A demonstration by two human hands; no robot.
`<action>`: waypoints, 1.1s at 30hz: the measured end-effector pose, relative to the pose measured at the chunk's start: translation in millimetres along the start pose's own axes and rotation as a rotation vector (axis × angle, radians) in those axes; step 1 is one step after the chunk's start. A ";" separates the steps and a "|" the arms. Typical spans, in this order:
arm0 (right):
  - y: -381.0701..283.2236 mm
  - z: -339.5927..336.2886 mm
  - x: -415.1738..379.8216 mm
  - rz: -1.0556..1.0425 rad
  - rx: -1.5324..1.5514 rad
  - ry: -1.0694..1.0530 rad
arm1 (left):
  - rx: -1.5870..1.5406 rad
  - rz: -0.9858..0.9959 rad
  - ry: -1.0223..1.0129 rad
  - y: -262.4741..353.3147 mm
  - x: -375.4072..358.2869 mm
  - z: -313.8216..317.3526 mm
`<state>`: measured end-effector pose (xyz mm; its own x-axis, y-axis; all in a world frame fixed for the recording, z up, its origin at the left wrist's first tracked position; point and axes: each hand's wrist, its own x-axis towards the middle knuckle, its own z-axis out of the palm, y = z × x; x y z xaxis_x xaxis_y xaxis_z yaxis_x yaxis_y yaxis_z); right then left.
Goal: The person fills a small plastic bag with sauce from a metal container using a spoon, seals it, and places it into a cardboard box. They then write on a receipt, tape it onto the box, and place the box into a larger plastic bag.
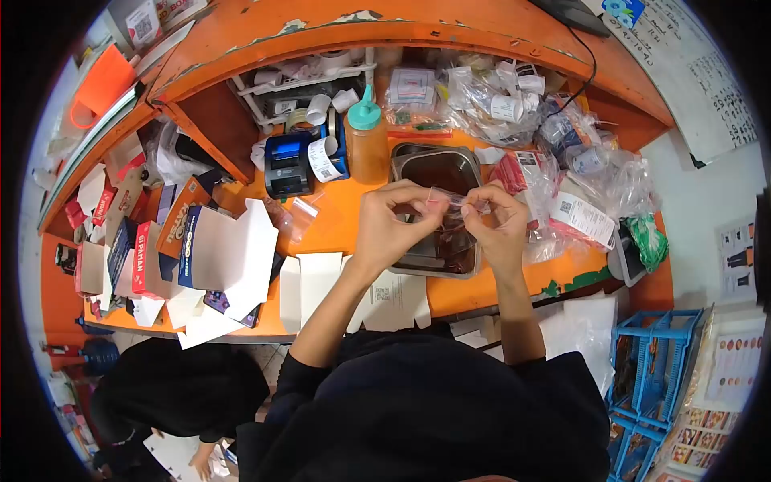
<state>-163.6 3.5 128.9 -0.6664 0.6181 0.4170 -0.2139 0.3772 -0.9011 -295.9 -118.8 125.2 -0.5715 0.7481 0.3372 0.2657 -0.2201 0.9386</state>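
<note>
Fingertips of my left hand [395,221] and my right hand [499,227] pinch a small clear plastic bag [446,196] between them, its edge pulled level. Both hands are closed on it, close together. Under them stands a rectangular metal tray [396,170] with dark brown contents, partly hidden by my hands. A squeeze bottle [368,149] with a teal nozzle and brown sauce inside stands behind my left hand. Just left of it sits a blue and black label printer [291,163] with a printed label coming out. Flat white cardboard [309,287] lies under my left forearm.
Folded printed boxes [217,249] crowd the left of the orange counter. Plastic bags with labels [582,217] pile up at the right. An orange shelf [385,32] overhangs the back. Blue crates [652,361] stand lower right. Another person [181,386] works at lower left.
</note>
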 end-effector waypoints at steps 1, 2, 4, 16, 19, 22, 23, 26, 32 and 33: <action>0.1 0.4 -3.2 -0.002 0.031 0.017 | -0.016 0.021 0.000 3.0 -1.6 4.8; -1.1 1.0 -5.6 0.002 0.029 0.023 | -0.032 0.041 0.000 6.0 -3.4 7.8; -4.4 1.9 -9.2 0.013 0.036 -0.020 | 0.044 0.075 -0.013 12.2 -7.0 9.6; -18.7 -17.1 -40.9 0.325 -0.247 -0.005 | 0.036 -0.276 0.063 -3.4 -49.5 -10.2; 11.4 -31.4 -50.5 0.463 -0.339 0.045 | 0.368 -0.614 -0.058 -35.3 -82.2 -63.7; 67.5 -26.7 -68.9 0.561 -0.081 0.072 | 0.730 -0.595 -0.253 -82.3 -145.9 -87.1; 80.8 -23.8 -73.0 0.590 0.045 0.111 | 0.822 -0.388 -0.245 -97.4 -167.3 -87.8; 94.4 -14.2 -74.3 0.292 -0.857 0.074 | 0.927 -0.406 -0.236 -79.3 -173.3 -75.3; 108.5 -11.2 -64.1 0.061 -1.319 -0.034 | 0.806 -0.277 -0.249 -121.3 -149.7 -113.2; 112.7 -9.3 -65.0 0.054 -1.318 -0.030 | 0.742 -0.294 -0.274 -131.8 -140.8 -120.0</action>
<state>-137.7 12.2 1.3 -0.6711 0.6444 0.3667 0.6532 0.7478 -0.1187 -343.6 -270.2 -37.2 -0.5138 0.8573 -0.0325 0.6317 0.4037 0.6618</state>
